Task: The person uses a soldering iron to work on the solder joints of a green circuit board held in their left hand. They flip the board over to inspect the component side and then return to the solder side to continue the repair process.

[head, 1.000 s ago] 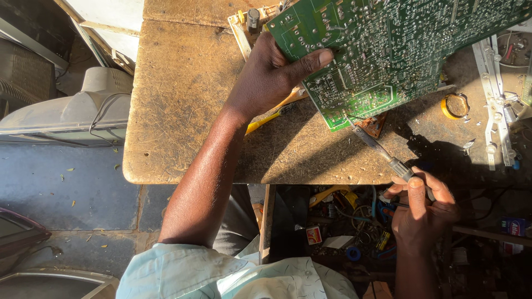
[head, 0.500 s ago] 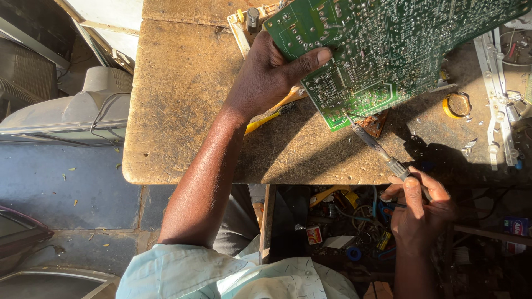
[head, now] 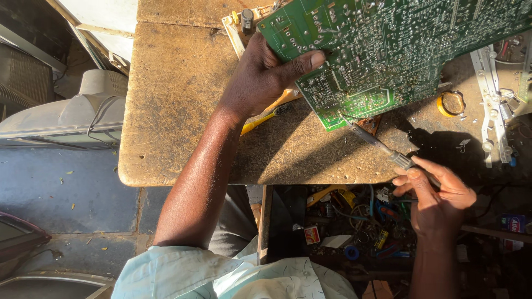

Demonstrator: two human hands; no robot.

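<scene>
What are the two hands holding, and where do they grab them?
The left hand grips the green circuit board by its left edge. The right hand holds the soldering iron by its handle end.

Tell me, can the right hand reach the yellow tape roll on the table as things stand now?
Probably yes. The roll lies in the open on the wooden table, beyond the right hand, with nothing over it. But that hand grips a soldering iron, so its fingers are occupied.
</scene>
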